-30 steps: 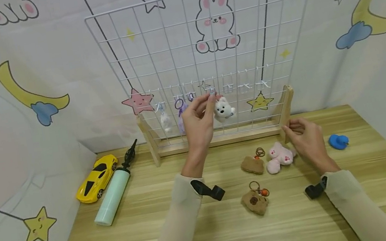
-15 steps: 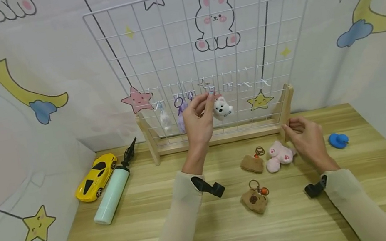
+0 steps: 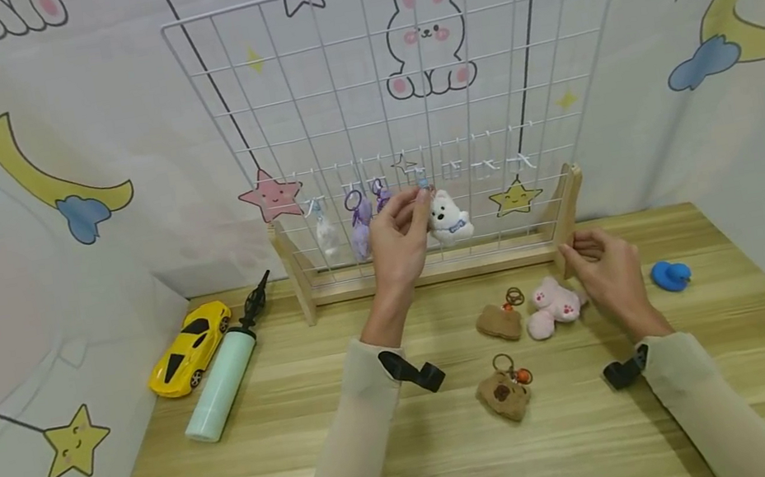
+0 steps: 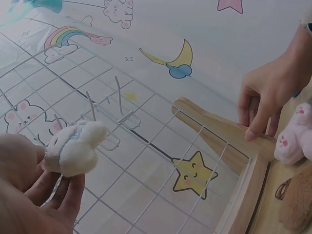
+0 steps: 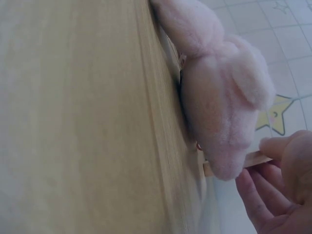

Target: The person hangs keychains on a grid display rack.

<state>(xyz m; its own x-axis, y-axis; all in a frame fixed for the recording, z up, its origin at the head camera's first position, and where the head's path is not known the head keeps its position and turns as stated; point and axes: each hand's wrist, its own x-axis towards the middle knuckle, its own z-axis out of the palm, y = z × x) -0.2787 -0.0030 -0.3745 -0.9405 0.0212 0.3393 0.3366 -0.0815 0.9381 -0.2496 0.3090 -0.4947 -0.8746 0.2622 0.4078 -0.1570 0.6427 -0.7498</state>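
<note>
My left hand [image 3: 398, 244] pinches the top of a white plush bear keychain [image 3: 450, 217] with a blue bow, in front of the grid rack's hooks. Whether its clasp is on the hook, I cannot tell. Close up in the left wrist view, the same plush bear [image 4: 78, 148] lies against the fingertips. With thumb and fingers, my right hand [image 3: 609, 273] grips the rack's right wooden foot [image 3: 567, 217]. Beside that hand lies a pink plush keychain [image 3: 554, 305], which fills much of the right wrist view. Two brown plush keychains [image 3: 499, 322] rest nearby on the table.
The white wire grid [image 3: 409, 122] stands on a wooden base. Several hooks [image 3: 487, 166] line it, with purple plush keychains [image 3: 360, 225] and a white plush keychain [image 3: 326, 235] hung at left. A yellow toy car [image 3: 191, 349], a mint hand pump [image 3: 221, 385] and a blue duck [image 3: 670, 275] lie around.
The white plush bear has swung and turned, now showing more of its body and blue bow. My left hand has shifted slightly right. The right hand keeps its grip on the wooden foot.
</note>
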